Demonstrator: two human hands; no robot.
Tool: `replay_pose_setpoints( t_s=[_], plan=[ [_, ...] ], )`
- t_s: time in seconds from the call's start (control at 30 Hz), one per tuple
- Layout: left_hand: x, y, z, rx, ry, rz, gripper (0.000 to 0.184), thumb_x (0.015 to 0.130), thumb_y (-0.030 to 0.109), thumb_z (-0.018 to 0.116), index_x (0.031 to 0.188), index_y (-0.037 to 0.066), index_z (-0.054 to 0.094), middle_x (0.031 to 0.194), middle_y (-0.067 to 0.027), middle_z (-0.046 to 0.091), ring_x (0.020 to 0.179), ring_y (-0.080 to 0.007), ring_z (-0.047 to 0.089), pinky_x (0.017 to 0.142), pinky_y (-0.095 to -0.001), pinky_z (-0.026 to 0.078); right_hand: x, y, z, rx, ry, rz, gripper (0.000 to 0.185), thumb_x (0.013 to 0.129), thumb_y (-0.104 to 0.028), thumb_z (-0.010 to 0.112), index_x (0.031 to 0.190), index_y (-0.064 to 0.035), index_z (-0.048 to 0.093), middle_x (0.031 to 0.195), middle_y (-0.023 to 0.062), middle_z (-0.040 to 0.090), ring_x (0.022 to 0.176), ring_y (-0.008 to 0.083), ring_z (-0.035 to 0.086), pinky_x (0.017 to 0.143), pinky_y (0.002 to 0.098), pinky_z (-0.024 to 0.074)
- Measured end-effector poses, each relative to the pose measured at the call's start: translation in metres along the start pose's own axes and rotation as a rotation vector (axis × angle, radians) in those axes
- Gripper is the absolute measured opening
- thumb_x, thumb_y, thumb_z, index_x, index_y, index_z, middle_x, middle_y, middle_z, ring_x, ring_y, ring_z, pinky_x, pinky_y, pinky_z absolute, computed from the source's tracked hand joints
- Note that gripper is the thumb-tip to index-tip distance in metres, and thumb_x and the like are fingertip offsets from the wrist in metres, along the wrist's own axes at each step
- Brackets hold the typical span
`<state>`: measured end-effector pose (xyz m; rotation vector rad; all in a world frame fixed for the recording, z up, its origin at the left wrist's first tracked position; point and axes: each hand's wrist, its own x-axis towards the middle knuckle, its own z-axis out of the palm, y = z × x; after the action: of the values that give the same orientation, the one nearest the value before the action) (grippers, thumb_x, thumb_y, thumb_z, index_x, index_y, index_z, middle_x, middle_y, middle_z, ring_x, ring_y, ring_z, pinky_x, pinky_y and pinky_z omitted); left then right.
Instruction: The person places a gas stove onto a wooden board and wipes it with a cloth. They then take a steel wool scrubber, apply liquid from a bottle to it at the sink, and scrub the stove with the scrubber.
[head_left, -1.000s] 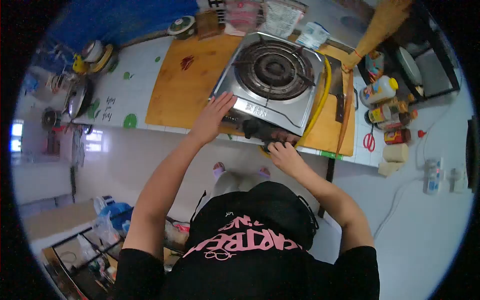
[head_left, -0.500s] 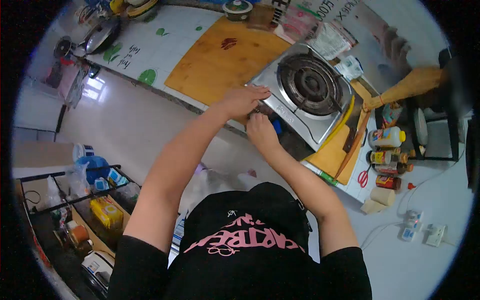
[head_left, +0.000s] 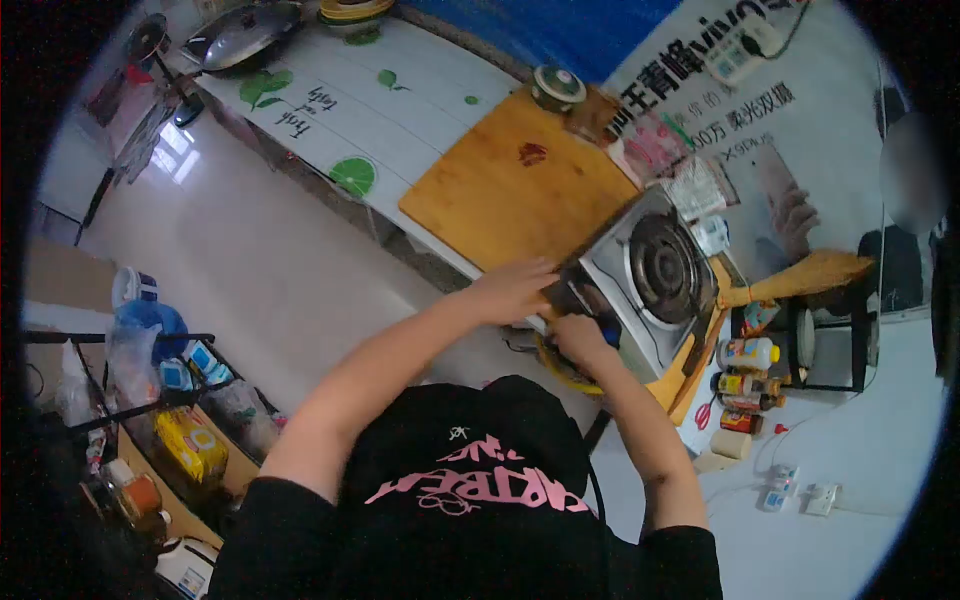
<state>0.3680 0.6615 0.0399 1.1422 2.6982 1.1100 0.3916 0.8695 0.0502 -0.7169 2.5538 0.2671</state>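
Note:
A silver single-burner gas stove (head_left: pixel 625 290) stands at an angle on the counter, its dark front side turned toward me. My left hand (head_left: pixel 515 288) lies stretched out at the stove's near left corner, fingertips touching its edge. Just right of it, my right hand (head_left: pixel 580 340) is curled against the front side, beside a blue part (head_left: pixel 609 331). Whatever its fingers grip is hidden. The round black burner (head_left: pixel 665 270) shows on top, with nothing on it. Below the right hand a curved yellow piece (head_left: pixel 565 370) shows at the counter edge.
Left of the stove lies a wooden cutting board (head_left: pixel 500 185), with a lidded bowl (head_left: pixel 558 88) at its back corner. Bottles (head_left: pixel 750 353), red-handled scissors (head_left: pixel 703 415) and a straw brush (head_left: pixel 810 277) are on the right. A shelf rack (head_left: pixel 120 410) stands low left.
My view has turned, so the counter sits lower and further right. The stove looks more tilted, showing more of its front. Both hands stay at its front; the yellow piece now shows below.

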Motion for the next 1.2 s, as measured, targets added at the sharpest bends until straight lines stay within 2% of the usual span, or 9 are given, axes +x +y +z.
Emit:
replay_pose_setpoints(
  t_s=[0.2, 0.27, 0.53, 0.6, 0.73, 0.8, 0.93, 1.13, 1.2],
  plan=[
    [-0.12, -0.029, -0.109, -0.475, 0.171, -0.497, 0.038, 0.089, 0.023, 0.058, 0.122, 0.005, 0.054, 0.117, -0.0181, 0.058, 0.107, -0.0323, 0.056, 0.091, -0.0371, 0.044, 0.024, -0.046, -0.112, 1.66, 0.584, 0.266, 0.025, 0.088, -0.014, 0.061, 0.111, -0.0042, 0.06, 0.101, 0.0076, 0.065, 0.094, 0.0161, 0.061, 0.082, 0.0272, 0.0472],
    [-0.145, -0.042, -0.133, -0.486, 0.217, -0.565, 0.036, 0.092, 0.021, 0.054, 0.125, 0.005, 0.053, 0.122, -0.0147, 0.057, 0.113, -0.0263, 0.054, 0.098, -0.0351, 0.039, 0.038, -0.068, -0.132, 2.163, 0.699, 0.003, 0.025, 0.089, -0.012, 0.059, 0.114, -0.0055, 0.057, 0.103, 0.0024, 0.063, 0.091, 0.0141, 0.06, 0.079, 0.0271, 0.0478],
    [-0.255, -0.097, -0.197, -0.424, 0.46, -0.66, 0.031, 0.092, 0.015, 0.053, 0.121, 0.004, 0.055, 0.118, -0.0113, 0.059, 0.112, -0.0212, 0.054, 0.097, -0.0333, 0.04, 0.167, -0.027, -0.043, 2.049, 0.899, 0.073, 0.027, 0.087, -0.008, 0.06, 0.113, -0.0062, 0.056, 0.103, 0.0031, 0.063, 0.092, 0.0152, 0.059, 0.08, 0.0277, 0.0478],
    [-0.287, -0.113, -0.209, -0.419, 0.509, -0.721, 0.031, 0.092, 0.015, 0.053, 0.12, 0.004, 0.056, 0.117, -0.0108, 0.059, 0.112, -0.0209, 0.054, 0.097, -0.0329, 0.04, 0.19, -0.035, -0.019, 1.703, 1.045, 0.682, 0.028, 0.088, -0.01, 0.058, 0.114, -0.0019, 0.056, 0.102, 0.0043, 0.061, 0.094, 0.0214, 0.058, 0.084, 0.0318, 0.0426],
    [-0.331, -0.15, -0.237, -0.347, 0.671, -0.87, 0.028, 0.092, 0.013, 0.052, 0.118, 0.004, 0.058, 0.114, -0.0107, 0.061, 0.108, -0.0213, 0.055, 0.094, -0.0324, 0.041, 0.195, -0.054, -0.026, 1.71, 0.906, 0.558, 0.029, 0.086, -0.011, 0.059, 0.112, 0.0006, 0.058, 0.105, 0.0107, 0.063, 0.1, 0.0282, 0.058, 0.088, 0.036, 0.043],
    [-0.341, -0.168, -0.248, -0.357, 0.749, -0.915, 0.029, 0.091, 0.01, 0.05, 0.117, 0.005, 0.058, 0.111, -0.0121, 0.061, 0.107, -0.0233, 0.056, 0.093, -0.0331, 0.042, 0.211, -0.038, -0.006, 0.446, 0.624, 0.702, 0.029, 0.084, -0.015, 0.06, 0.108, 0.0016, 0.06, 0.107, 0.0187, 0.062, 0.101, 0.0349, 0.058, 0.088, 0.0402, 0.044],
    [-0.358, -0.217, -0.289, -0.297, 0.839, -0.975, 0.027, 0.091, 0.012, 0.052, 0.116, 0.003, 0.059, 0.11, -0.0109, 0.062, 0.103, -0.0209, 0.057, 0.091, -0.0315, 0.043, 0.228, -0.055, -0.044, 0.088, 0.4, 0.563, 0.031, 0.083, -0.019, 0.057, 0.106, 0.0015, 0.059, 0.101, 0.0225, 0.061, 0.097, 0.0394, 0.057, 0.087, 0.0447, 0.0449],
    [-0.399, -0.295, -0.391, -0.24, 0.877, -0.976, 0.025, 0.09, 0.011, 0.054, 0.113, 0.004, 0.06, 0.109, -0.0132, 0.062, 0.102, -0.024, 0.058, 0.091, -0.034, 0.043, 0.351, -0.138, -0.182, 0.606, 0.585, 0.685, 0.029, 0.082, -0.016, 0.057, 0.106, 0.0009, 0.058, 0.103, 0.0172, 0.06, 0.095, 0.031, 0.058, 0.084, 0.0369, 0.0451],
    [-0.41, -0.316, -0.441, -0.203, 0.811, -0.974, 0.026, 0.09, 0.013, 0.055, 0.114, 0.004, 0.059, 0.11, -0.0142, 0.061, 0.101, -0.0229, 0.059, 0.09, -0.033, 0.044, 0.425, -0.183, -0.238, 0.993, 0.809, 0.194, 0.028, 0.081, -0.014, 0.057, 0.104, 0.0009, 0.059, 0.097, 0.0086, 0.06, 0.091, 0.0183, 0.056, 0.081, 0.0289, 0.0428]
  ],
)
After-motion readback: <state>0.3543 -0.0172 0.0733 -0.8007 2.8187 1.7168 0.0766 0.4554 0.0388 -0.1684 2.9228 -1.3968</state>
